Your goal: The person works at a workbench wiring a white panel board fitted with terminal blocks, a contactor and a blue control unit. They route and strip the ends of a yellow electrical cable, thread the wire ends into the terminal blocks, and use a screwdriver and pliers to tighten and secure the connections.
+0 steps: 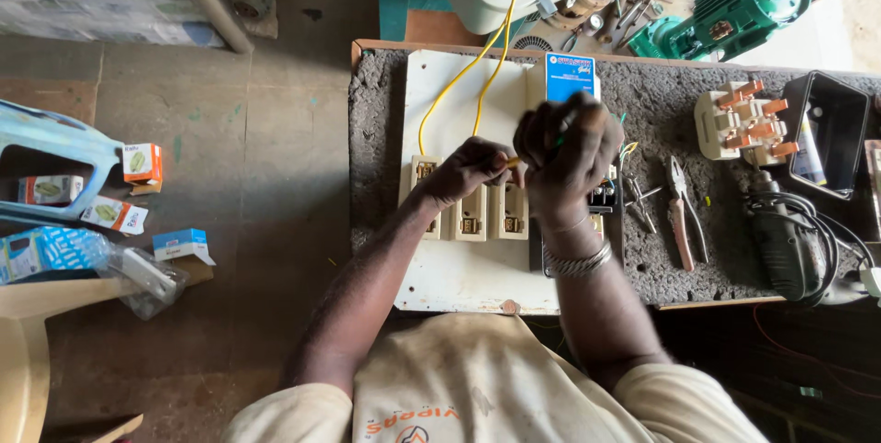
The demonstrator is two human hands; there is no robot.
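A cream electrical panel board [459,85] lies on a rough workbench [376,131]. A row of three cream fuse holders [470,218] sits on it. Two yellow wires [486,48] run from the top of the view down to the board. My left hand [470,170] pinches the end of a yellow wire just above the fuse holders. My right hand [566,151] is closed around a thin tool with a green handle, held upright over the black unit [606,200] beside the fuse row. A metal bangle sits on my right wrist.
Red-handled pliers [680,213] and loose screws lie right of the board. A cream switch with copper terminals [741,122], a black box [830,135] and a black power tool [787,241] sit further right. A green motor [734,11] stands behind. Small cartons [138,168] lie on the floor at the left.
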